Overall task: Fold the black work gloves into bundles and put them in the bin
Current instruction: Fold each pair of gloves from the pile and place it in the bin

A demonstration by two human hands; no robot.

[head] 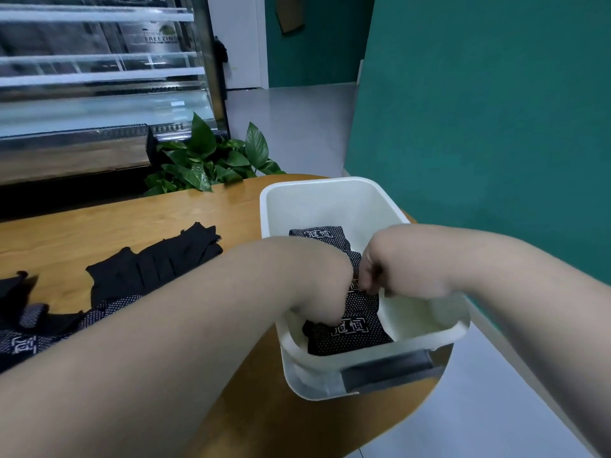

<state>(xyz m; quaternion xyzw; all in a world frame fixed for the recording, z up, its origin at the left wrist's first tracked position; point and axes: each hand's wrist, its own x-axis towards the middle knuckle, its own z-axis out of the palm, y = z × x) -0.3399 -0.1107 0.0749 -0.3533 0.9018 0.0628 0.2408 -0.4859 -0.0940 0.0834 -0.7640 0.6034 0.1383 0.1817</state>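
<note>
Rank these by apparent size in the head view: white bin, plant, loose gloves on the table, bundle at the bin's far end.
1. White bin
2. Loose gloves
3. Plant, farther from the camera, so its true size is unsure
4. Far bundle, partly hidden

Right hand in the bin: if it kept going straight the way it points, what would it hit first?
The folded glove bundle, which the right hand seems to be pinching. The hand points down into the white bin, though depth is hard to judge here.

Dim, even light; blurred, bowed wide-angle edges.
</note>
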